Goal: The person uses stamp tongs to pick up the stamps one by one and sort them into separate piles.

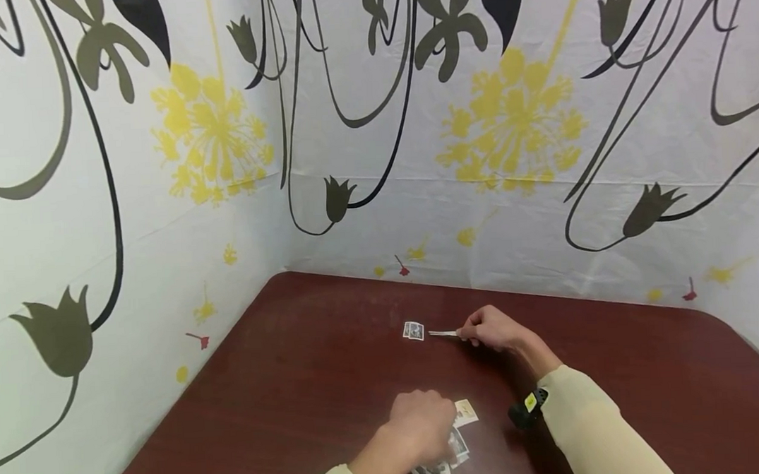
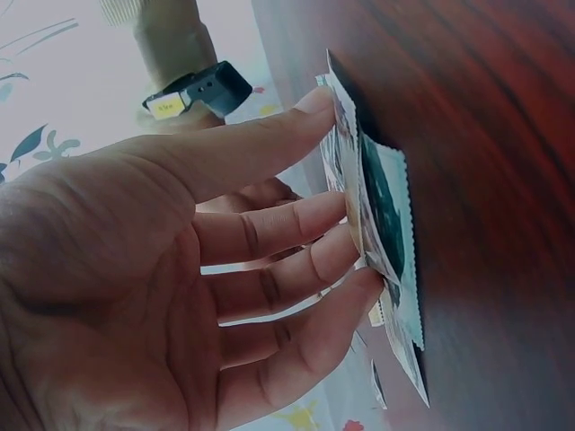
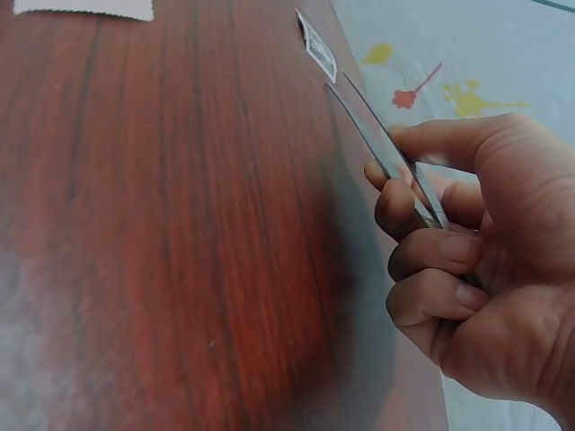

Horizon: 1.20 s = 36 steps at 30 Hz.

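Note:
In the head view my right hand (image 1: 493, 329) pinches a pair of metal tweezers (image 1: 444, 333) near the far part of the table. Their two tips are apart with nothing between them, as the right wrist view shows for the tweezers (image 3: 370, 130). Just beyond the tips lie small postage stamps (image 1: 413, 331), overlapping. My left hand (image 1: 419, 422) is over a loose pile of stamps (image 1: 457, 443) nearer to me and partly hides it. Seen from the left wrist, the thumb and fingertips touch the overlapping stamps (image 2: 388, 211), fingers spread and slightly bent.
The dark red-brown table (image 1: 309, 367) has rounded far corners. White cloth (image 1: 376, 152) printed with flowers stands close behind it and on the left. A black device with a yellow label (image 1: 528, 404) is strapped to the right wrist.

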Motion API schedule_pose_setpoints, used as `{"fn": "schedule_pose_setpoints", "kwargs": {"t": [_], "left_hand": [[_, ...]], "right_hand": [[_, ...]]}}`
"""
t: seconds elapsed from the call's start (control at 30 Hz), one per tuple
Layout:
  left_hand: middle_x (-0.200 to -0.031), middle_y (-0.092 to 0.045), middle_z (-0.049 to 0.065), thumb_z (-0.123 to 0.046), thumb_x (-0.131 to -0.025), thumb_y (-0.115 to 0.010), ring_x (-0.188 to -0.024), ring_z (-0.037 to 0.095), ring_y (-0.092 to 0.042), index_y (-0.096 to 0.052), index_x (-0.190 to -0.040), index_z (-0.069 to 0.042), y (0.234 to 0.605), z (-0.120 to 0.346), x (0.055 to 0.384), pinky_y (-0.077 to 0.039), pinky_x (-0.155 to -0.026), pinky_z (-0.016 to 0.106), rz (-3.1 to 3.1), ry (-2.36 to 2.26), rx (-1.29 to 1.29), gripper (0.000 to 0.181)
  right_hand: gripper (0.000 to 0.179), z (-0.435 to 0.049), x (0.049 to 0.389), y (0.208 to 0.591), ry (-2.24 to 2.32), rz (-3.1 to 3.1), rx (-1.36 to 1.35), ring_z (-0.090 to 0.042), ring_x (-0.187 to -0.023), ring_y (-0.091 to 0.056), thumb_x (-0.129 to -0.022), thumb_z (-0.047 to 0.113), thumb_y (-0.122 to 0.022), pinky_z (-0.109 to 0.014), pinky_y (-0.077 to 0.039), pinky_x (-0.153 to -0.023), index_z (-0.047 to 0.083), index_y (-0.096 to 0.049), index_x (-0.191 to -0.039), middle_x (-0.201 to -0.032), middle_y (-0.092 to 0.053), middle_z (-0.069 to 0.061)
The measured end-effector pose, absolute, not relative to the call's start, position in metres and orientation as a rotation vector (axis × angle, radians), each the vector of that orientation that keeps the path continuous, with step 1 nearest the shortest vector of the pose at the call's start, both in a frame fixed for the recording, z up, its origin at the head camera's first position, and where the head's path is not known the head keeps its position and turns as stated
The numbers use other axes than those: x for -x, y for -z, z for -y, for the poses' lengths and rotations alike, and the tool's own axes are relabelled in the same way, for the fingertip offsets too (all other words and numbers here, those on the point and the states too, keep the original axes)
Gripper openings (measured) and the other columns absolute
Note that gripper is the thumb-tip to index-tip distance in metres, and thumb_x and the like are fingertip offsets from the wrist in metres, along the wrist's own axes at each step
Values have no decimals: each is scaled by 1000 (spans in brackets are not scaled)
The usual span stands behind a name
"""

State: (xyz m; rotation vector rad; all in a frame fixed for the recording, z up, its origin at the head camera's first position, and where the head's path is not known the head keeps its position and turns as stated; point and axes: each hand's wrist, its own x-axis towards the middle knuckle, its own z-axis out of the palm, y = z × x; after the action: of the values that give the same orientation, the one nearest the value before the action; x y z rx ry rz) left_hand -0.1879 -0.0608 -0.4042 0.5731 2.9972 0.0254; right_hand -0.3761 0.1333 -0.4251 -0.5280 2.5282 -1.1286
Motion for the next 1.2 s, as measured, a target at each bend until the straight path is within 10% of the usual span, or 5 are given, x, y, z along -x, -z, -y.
{"fn": "schedule_pose_setpoints", "kwargs": {"t": [0.23, 1.2], "left_hand": [[-86, -70, -4, -48, -71, -95, -76, 18, -66, -73, -82, -22, 403, 61, 188, -54, -65, 36, -2986, -39, -568, 35], [-83, -68, -3, -45, -68, -97, -71, 18, -63, -73, -84, -20, 403, 60, 186, -53, -62, 36, -3004, -110, -613, 38]], "right_hand": [[31, -136, 358, 428, 1156, -2581, 594, -14, -55, -42, -100, 19, -68, -30, -37, -54, -1, -67, -76, -85, -70, -4], [21, -162, 309, 421, 1135, -2606, 743, -14, -67, -55, -102, 21, -66, -27, -43, -61, 4, -76, -97, -74, -63, 0]]}}
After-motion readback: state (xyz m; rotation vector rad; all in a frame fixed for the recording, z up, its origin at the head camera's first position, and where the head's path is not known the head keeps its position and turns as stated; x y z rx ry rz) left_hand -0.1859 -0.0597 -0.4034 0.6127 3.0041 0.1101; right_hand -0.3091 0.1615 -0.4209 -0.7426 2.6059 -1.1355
